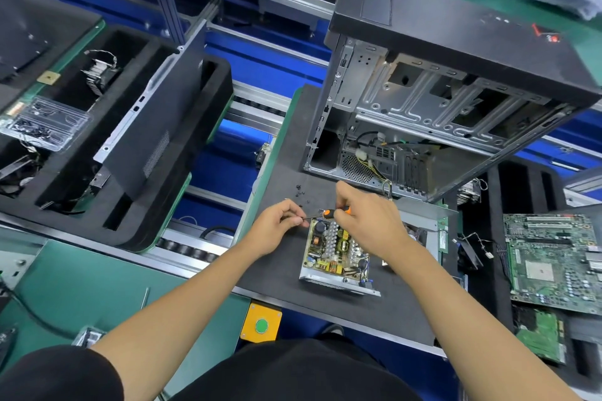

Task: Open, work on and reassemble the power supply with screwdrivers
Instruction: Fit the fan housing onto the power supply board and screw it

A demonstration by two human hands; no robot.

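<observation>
Head view: power supply [337, 254] lies open near front edge of black mat [280, 172], circuit board exposed, cover off. Right hand [365, 218] grips orange-handled screwdriver [332, 212]; left hand [277, 225] pinches its tip at board's far corner. Loose screws [299, 194] just beyond. Judged: opening done; board work underway, reassembly left.

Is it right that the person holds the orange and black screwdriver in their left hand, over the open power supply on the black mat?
Not quite. The head view shows the orange and black screwdriver held by its handle in the right hand. The left hand only pinches near its tip. The rest is right: it is over the open power supply on the black mat.
</observation>
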